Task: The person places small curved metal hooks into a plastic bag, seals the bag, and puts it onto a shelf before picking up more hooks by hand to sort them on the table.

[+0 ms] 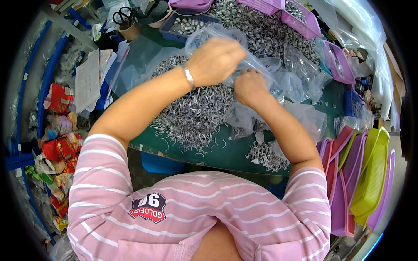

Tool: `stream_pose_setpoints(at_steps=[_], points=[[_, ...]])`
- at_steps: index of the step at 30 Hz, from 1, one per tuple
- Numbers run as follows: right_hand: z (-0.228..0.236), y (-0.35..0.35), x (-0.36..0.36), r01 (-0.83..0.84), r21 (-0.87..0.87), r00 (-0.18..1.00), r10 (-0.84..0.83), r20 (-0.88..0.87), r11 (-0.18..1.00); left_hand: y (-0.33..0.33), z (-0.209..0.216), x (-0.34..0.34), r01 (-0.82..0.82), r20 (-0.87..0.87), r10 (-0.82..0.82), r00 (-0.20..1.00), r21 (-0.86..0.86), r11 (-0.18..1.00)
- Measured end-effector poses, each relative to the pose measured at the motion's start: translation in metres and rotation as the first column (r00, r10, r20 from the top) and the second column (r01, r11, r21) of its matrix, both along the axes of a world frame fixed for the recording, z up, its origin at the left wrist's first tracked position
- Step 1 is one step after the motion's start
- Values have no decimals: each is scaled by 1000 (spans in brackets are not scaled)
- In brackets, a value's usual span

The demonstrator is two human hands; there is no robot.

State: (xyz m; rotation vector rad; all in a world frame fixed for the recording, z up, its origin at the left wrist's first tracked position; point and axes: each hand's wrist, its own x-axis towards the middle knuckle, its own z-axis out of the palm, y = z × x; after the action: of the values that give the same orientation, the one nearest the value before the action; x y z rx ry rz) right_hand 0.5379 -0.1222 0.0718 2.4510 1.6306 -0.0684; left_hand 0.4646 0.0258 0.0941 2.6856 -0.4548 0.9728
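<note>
Red-yellow snack packets [61, 143] far left — round dark shirt patch [147, 207].

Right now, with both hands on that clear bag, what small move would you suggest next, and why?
Probably spread the mouth of the clear plastic bag wider. The left hand and right hand both pinch it close together above the pile of small metal rings, and no clear opening shows yet, so nothing could go in.

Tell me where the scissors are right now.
In the head view, the scissors stand upright in a small round holder at the far left of the green table, beyond the left hand and beside a blue tray.
</note>
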Motion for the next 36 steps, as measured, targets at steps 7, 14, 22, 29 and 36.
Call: stream_pose_setpoints(at_steps=[7,14,22,29,36], points=[[3,3,-8,-62,-238,901,-48,-430,969,50,-71,11,-271,-58,334,941,466,842],[-20,-4,27,59,-112,957,-88,-278,992,45,-18,-21,-313,-43,336,941,-487,815],[20,-29,-55,129,625,777,313,-546,770,154,-102,-177,-653,-896,407,176,203,730],[16,8,-101,115,592,612,413,-674,798,112,-106,-172,-762,-700,361,616,-414,497],[-15,39,-140,323,384,312,286,-906,865,117,-89,-176,-770,-480,617,623,-515,378]])
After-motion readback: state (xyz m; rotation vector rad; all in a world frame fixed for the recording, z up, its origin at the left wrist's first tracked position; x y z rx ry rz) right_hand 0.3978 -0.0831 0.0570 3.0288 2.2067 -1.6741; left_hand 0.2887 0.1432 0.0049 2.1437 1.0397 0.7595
